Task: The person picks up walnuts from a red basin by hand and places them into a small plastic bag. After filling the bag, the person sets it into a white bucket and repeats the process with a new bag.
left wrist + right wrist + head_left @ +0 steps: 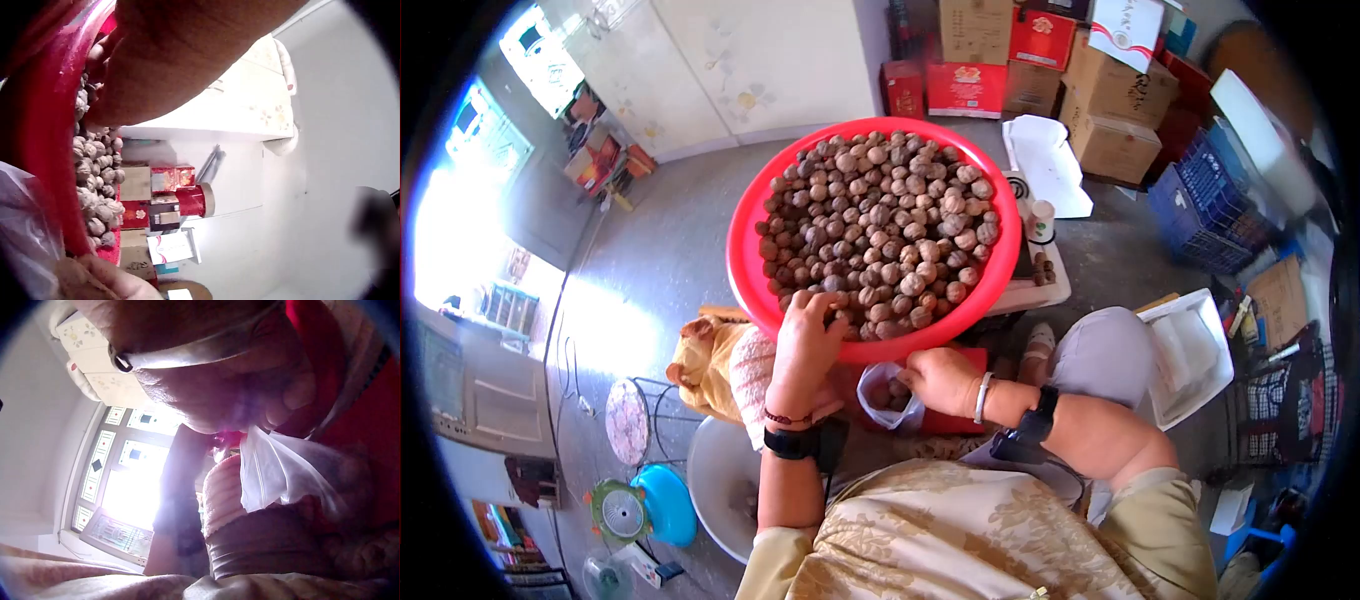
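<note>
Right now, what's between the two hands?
Head view: a clear plastic bag, gripped by the right hand; the left hand touches walnuts at the rim of the red basin.

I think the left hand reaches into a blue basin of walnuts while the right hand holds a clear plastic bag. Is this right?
Not quite. The head view shows the basin is red, not blue. The rest stands: the left hand reaches into the walnuts and the right hand holds the clear plastic bag.
</note>
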Demonstrator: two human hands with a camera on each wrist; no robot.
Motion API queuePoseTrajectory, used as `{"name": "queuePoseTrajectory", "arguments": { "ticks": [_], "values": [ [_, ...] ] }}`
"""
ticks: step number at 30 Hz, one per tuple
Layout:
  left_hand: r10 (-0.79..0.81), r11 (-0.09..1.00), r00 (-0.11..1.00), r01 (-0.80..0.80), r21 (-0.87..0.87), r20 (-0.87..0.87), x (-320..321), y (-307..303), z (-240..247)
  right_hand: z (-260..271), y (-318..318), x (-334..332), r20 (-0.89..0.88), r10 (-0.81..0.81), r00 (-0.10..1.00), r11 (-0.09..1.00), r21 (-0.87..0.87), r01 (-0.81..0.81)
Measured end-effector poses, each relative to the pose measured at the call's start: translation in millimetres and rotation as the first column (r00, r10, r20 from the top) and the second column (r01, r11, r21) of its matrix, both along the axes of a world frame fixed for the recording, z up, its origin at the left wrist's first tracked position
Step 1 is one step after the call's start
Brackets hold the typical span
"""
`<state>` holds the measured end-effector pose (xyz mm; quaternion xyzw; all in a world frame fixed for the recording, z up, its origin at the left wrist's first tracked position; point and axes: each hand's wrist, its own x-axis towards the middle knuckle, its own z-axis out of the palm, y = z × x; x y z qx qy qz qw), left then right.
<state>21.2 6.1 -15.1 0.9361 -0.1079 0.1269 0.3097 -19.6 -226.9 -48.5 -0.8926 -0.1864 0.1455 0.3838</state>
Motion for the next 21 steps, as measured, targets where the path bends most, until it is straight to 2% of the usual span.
{"name": "queuePoseTrajectory", "arguments": {
  "ticks": [1,3,5,7,9,12,14,16,18,19,21],
  "values": [
    [0.01,0.999,0.998,-0.012,0.037,0.061,4,-2,-5,1,0,0,0.002,0.002,1.0,1.0,0.019,-0.002],
    [-0.006,0.999,0.999,0.004,0.04,0.05,13,-3,-13,3,0,0,0.017,0.004,1.0,1.0,-0.02,-0.004],
    [0.084,0.995,0.993,-0.08,0.057,-0.084,18,-5,-16,6,-1,-2,0.006,0.005,1.0,1.0,0.02,-0.005],
    [0.082,0.992,0.993,-0.074,0.099,-0.082,24,-7,-19,2,-1,-2,0.009,0.003,1.0,1.0,0.0,-0.003],
    [0.166,0.976,0.978,-0.145,0.166,-0.124,25,-10,-19,2,0,-1,0.008,0.006,1.0,1.0,-0.015,-0.005],
    [0.208,0.971,0.967,-0.186,0.15,-0.144,30,-10,-23,3,-1,-2,-0.001,-0.002,1.0,1.0,-0.005,0.002],
    [0.212,0.974,0.968,-0.197,0.114,-0.138,33,-9,-29,-7,0,-2,0.103,0.011,0.995,0.999,0.045,-0.015],
    [0.227,0.972,0.964,-0.217,0.089,-0.136,29,-6,-27,-5,-1,-3,0.108,0.003,0.994,0.999,0.05,-0.008],
    [0.105,0.961,0.974,-0.151,-0.23,-0.202,25,-2,-21,-6,2,-2,0.107,-0.006,0.994,0.999,0.049,0.0],
    [0.12,0.962,0.971,-0.165,-0.218,-0.208,20,0,-15,-7,1,0,0.045,0.004,0.999,0.999,0.05,-0.006],
    [-0.05,0.841,0.957,-0.114,-0.528,-0.285,10,1,-2,-6,1,0,-0.012,-0.011,1.0,1.0,0.027,0.011]
  ]
}}
